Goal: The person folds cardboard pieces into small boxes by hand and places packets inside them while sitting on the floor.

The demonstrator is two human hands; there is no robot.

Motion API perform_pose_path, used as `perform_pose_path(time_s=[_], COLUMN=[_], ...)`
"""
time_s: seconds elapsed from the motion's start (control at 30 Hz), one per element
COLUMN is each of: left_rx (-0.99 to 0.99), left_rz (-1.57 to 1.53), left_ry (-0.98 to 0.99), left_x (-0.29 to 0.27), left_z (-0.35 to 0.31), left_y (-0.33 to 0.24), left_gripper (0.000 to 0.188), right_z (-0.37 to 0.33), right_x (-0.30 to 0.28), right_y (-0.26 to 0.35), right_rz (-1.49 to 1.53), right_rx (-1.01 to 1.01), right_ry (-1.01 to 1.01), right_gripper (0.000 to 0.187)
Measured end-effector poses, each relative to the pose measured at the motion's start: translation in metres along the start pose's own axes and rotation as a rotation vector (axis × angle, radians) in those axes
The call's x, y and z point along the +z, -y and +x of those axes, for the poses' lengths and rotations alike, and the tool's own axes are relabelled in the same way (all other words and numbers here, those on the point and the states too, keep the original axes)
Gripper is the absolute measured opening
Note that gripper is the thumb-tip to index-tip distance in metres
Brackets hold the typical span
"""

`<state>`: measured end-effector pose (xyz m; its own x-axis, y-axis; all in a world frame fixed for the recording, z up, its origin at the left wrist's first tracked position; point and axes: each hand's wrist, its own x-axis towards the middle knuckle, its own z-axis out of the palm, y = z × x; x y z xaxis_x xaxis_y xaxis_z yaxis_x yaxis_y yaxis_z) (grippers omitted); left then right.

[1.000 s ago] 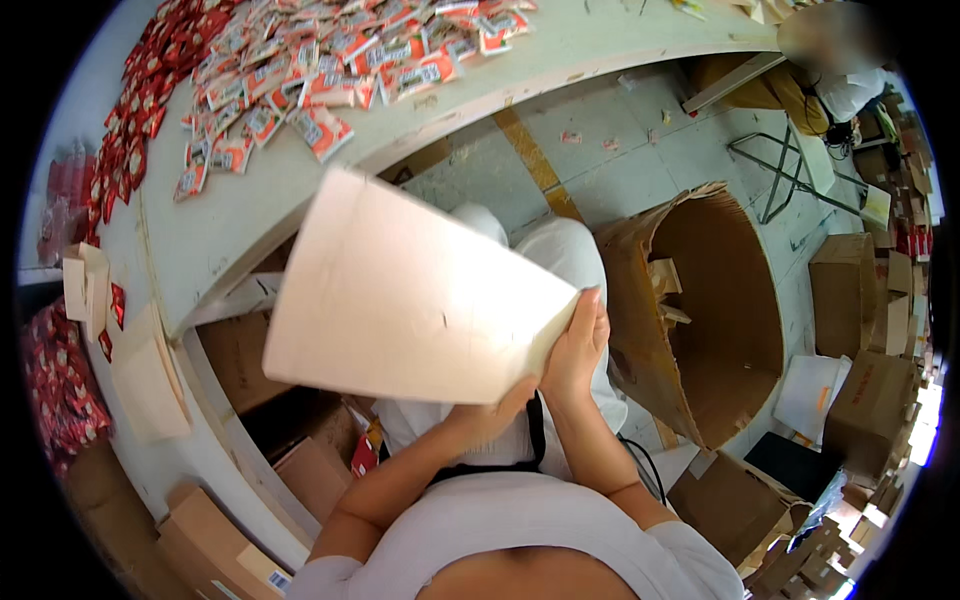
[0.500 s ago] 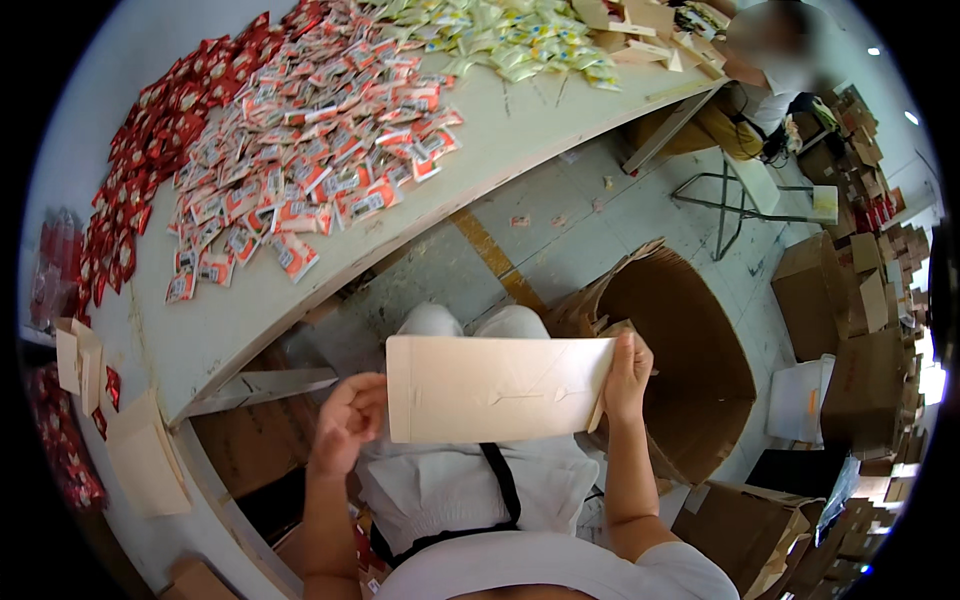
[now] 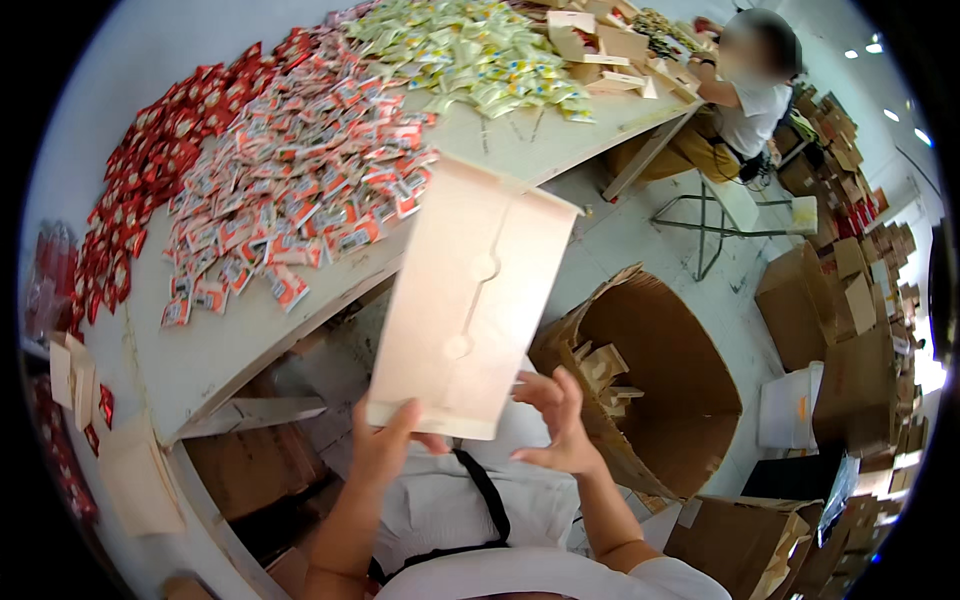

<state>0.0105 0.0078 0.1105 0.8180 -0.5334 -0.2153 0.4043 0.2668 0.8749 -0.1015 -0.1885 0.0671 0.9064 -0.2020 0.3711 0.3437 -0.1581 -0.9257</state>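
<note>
Your left hand (image 3: pixel 395 440) is clamped on the near end of the pale box (image 3: pixel 475 290), thumb on its face; your right hand (image 3: pixel 558 425) is spread just beside it — whether a fingertip touches, I can't tell. You have the box over your lap, at the table (image 3: pixel 150 345) edge. It looks folded into shape, its panels meeting along a notched seam — its inside is hidden. Red (image 3: pixel 190 140), orange (image 3: pixel 290 195) and green packets (image 3: pixel 480 60) lie loose, apparently unboxed.
</note>
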Motion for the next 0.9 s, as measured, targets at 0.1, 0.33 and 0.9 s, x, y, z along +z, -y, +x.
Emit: perform_pose_path(time_s=[0.1,0.33,0.9], left_rx=[-0.07,-0.085,-0.041], left_rz=[-0.173,-0.204,0.098], left_ry=[0.026,0.059,-0.03], left_x=[0.012,0.005,-0.011], left_z=[-0.003,-0.006,0.0], left_y=[0.004,0.024,0.034], left_gripper=[0.023,0.022,0.016], right_z=[0.013,0.023,0.022], right_x=[0.021,0.047,0.078], right_y=[0.012,0.006,0.006], right_rz=[-0.283,-0.126,0.532], right_rx=[-0.139,-0.049,0.434], right_ry=[0.017,-0.315,-0.422], right_gripper=[0.074,0.022,0.045])
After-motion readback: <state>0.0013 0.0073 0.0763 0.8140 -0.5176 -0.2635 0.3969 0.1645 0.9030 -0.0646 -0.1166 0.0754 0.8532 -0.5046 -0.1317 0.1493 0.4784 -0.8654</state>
